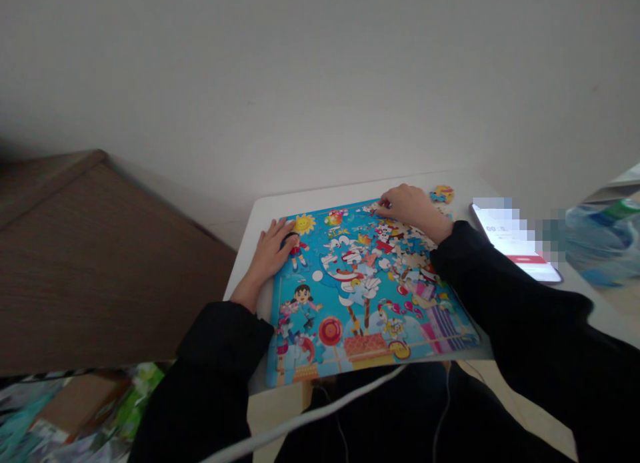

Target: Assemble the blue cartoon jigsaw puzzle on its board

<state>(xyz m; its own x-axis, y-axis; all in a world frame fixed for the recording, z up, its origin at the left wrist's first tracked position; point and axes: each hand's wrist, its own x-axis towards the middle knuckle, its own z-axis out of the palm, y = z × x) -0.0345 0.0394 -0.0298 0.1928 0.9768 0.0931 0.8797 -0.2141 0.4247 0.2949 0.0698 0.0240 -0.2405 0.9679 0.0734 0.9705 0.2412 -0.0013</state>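
Observation:
A colourful jigsaw puzzle (330,349) with cartoon figures lies in its blue board on a small white table. My left hand (273,249) rests flat on the board's upper left edge, fingers stretched out beside the yellow sun (304,224). At the far edge, my right hand (409,205) has its thumb and fingers pinched on a small puzzle piece (373,209), partly hidden by the fingertips. Many loose pieces (387,239) lie heaped over the middle and upper right of the picture. Several pieces (442,194) sit off the board, right of my right hand.
A phone (520,246) showing a timer lies to the right on the white table (243,263). A white cable (320,413) crosses in front of the table. Brown wooden furniture (110,269) stands left, and a clear plastic bag (600,243) is at far right.

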